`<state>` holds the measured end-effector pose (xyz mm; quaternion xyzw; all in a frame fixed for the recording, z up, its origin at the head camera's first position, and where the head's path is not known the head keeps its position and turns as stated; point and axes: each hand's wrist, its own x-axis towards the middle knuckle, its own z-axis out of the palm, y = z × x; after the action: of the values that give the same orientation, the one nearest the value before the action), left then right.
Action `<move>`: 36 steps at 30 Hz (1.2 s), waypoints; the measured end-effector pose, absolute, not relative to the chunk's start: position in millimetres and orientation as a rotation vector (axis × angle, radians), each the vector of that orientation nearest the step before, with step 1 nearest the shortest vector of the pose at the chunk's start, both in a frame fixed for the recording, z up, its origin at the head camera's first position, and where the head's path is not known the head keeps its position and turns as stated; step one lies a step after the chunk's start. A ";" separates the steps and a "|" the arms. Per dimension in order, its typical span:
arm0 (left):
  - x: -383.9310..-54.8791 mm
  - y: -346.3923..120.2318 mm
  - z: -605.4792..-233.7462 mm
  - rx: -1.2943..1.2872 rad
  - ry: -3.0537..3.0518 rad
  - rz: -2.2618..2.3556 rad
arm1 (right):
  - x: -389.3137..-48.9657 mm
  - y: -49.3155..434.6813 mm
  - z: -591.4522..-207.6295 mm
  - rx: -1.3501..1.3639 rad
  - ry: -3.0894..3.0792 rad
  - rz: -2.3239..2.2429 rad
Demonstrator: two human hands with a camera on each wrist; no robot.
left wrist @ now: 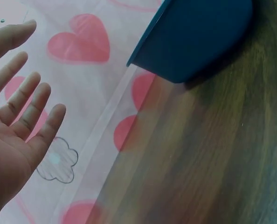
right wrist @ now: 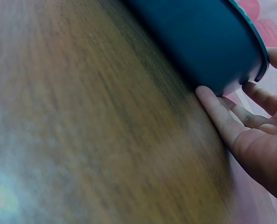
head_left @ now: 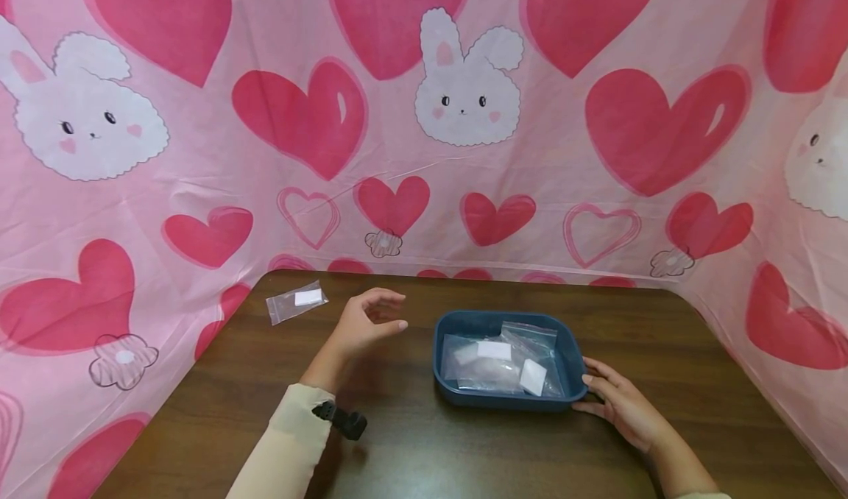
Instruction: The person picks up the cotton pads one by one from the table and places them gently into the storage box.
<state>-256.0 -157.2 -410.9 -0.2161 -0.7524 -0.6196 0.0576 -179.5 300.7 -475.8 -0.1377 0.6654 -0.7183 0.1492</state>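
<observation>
A blue plastic bin (head_left: pixel 506 402) sits on the table, right of centre in the head view. Inside lie several clear zip bags (head_left: pixel 486 372) with white pieces (head_left: pixel 533 377) in or on them. My right hand (head_left: pixel 623 405) touches the bin's right end, its fingertips spread along the outer wall from rim to base in the right wrist view. To the bin's left my left hand (head_left: pixel 366 322) hovers with thumb and fingers apart, holding nothing. Another small zip bag (head_left: pixel 285 307) with a white piece lies at the far left of the table, beyond the left hand.
The dark wooden table (head_left: pixel 424 451) has rounded far corners. Pink cloth (head_left: pixel 391 146) printed with hearts and rabbits hangs behind it and along both sides. A black strap (head_left: pixel 340 419) with a small device circles the left wrist over a cream sleeve (head_left: pixel 285 436).
</observation>
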 end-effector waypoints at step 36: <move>-254.7 -231.3 -409.5 -0.566 -2.297 -1.784 | -179.0 300.6 -475.2 -0.410 1.891 -2.089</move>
<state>-254.7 -231.3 -409.5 -0.1903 -0.7721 -0.5997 0.0889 -179.0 300.6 -475.2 -0.1425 0.6570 -0.7257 0.1464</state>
